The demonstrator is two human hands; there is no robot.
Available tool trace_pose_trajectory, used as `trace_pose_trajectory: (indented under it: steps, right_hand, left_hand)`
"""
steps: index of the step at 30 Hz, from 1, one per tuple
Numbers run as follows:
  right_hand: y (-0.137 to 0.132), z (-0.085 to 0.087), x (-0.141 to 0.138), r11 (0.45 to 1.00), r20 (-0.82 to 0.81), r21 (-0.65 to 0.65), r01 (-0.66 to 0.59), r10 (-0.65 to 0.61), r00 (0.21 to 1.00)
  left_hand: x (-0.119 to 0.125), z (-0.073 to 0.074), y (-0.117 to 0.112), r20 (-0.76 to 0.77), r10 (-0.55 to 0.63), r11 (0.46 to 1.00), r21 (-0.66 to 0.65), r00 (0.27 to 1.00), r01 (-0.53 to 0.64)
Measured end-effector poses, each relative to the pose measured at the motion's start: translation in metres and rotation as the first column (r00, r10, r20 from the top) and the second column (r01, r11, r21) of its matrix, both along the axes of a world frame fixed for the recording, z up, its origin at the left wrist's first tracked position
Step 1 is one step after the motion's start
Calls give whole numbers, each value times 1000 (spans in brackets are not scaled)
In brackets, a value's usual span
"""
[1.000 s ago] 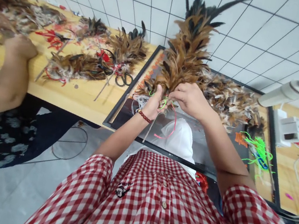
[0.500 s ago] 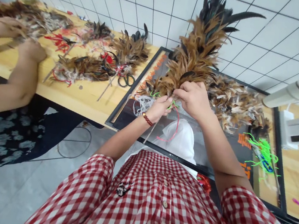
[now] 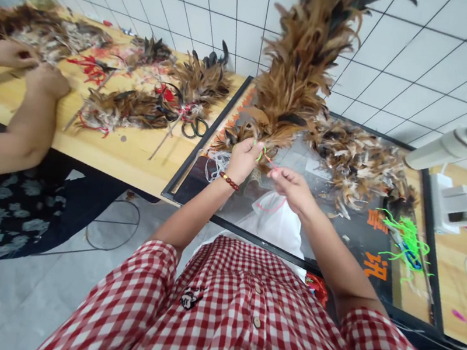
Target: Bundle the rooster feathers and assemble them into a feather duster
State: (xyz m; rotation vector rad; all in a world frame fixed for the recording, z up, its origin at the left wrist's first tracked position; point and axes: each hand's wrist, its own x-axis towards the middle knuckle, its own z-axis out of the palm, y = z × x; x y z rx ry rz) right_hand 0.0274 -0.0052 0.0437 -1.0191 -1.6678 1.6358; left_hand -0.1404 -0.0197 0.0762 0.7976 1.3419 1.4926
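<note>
- Brown feathers, tipped with black ones, make up the feather duster (image 3: 297, 78), which rises from the person's hands above the framed panel (image 3: 338, 239) and in front of the tiled wall (image 3: 204, 22).
- Left hand (image 3: 243, 162): closed around the duster's lower end, thumb pressed to the fingers, beside a bit of green string (image 3: 260, 154). A dark red bead bracelet (image 3: 229, 182) circles the wrist.
- Right hand (image 3: 291, 187): thumb and fingertips pinch the red string (image 3: 270, 209), just to the right of the left hand; part of the string hangs in a loop below.
- White string (image 3: 217, 163) lies tangled on the panel, left of the left hand.
- Loose feathers (image 3: 356, 153) are heaped on the panel's right half, with a clump of bright green strands (image 3: 408, 235) nearer the person.
- A white bottle (image 3: 445, 149) stands beyond the panel's far right corner, near a white plug (image 3: 454, 204).
- On the wooden table (image 3: 137, 166) to the left, black-handled scissors (image 3: 195, 127) lie beside a smaller feather bundle (image 3: 203, 84).
- Farther left, a co-worker's hands (image 3: 48, 80) are close together; what they grip is unclear.
</note>
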Motion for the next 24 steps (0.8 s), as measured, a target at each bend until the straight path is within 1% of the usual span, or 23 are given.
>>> trace_pose_trajectory:
  steps: [1,2,3,4,5,6,7,8,9,10,11,12,13,14,16,18,19,20,21,22,23,24]
  right_hand:
    - [-2,11,6,993,39,116,23,-27,999]
    - [-2,25,11,964,94,267,12,-38,995]
    - [-1,42,16,905,170,423,-43,-33,985]
    - [1,60,19,822,270,553,-134,-25,963]
    - [4,79,19,722,381,649,-239,-36,924]
    - [8,97,16,621,487,706,-341,-75,870]
    - [14,113,10,534,580,726,-434,-135,804]
    - [21,127,3,471,657,714,-518,-198,727]
    - [29,137,-6,432,725,676,-597,-245,644]
    - [40,144,-15,412,781,622,-665,-274,561]
    - [51,147,-23,407,826,564,-718,-284,487]
    - [63,146,-30,416,861,508,-754,-273,430]
    - [75,142,-37,431,887,461,-776,-246,391]
    - [87,136,-42,449,910,414,-792,-204,360]
    - [106,121,-49,475,942,329,-816,-107,318]
    - [119,109,-53,472,956,267,-840,-19,294]
    - [124,105,-52,466,954,256,-847,17,298]
    - [126,102,-49,464,944,268,-845,47,325]
    - [127,100,-43,473,922,308,-826,65,382]
    - [127,99,-34,495,884,373,-785,69,463]
    - [125,99,-23,528,828,451,-720,54,559]
    - [122,98,-9,563,754,533,-631,22,657]
  left_hand:
    - [-2,-2,2,-104,8,999,35,995,-4]
    - [-4,-5,3,-215,13,998,65,976,1]
    - [-5,-6,4,-327,14,997,82,945,14]
    - [-5,-7,4,-437,8,996,86,899,33]
    - [-4,-8,3,-546,-13,996,70,838,61]
    - [-3,-8,1,-650,-50,995,37,758,97]
    - [-1,-7,-2,-743,-107,989,-14,661,145]
    - [2,-5,-6,-818,-173,977,-73,549,199]
    - [4,-3,-11,-873,-235,958,-133,428,254]
    - [5,0,-17,-908,-280,935,-183,312,304]
    - [6,3,-23,-928,-306,911,-222,211,347]
    - [7,5,-29,-940,-315,893,-246,132,377]
    - [6,7,-35,-948,-309,883,-258,73,393]
    - [5,9,-40,-955,-293,882,-257,33,396]
    - [2,9,-47,-967,-253,890,-238,-11,389]
    - [-1,7,-51,-975,-217,895,-217,-45,390]
    - [-3,5,-51,-976,-207,890,-216,-67,401]
    - [-5,3,-51,-976,-202,882,-219,-86,418]
    - [-8,1,-51,-976,-199,871,-220,-94,438]
    - [-12,-1,-50,-977,-197,859,-214,-84,465]
    - [-17,-3,-49,-979,-195,847,-195,-53,495]
    - [-23,-4,-48,-981,-195,833,-165,0,528]
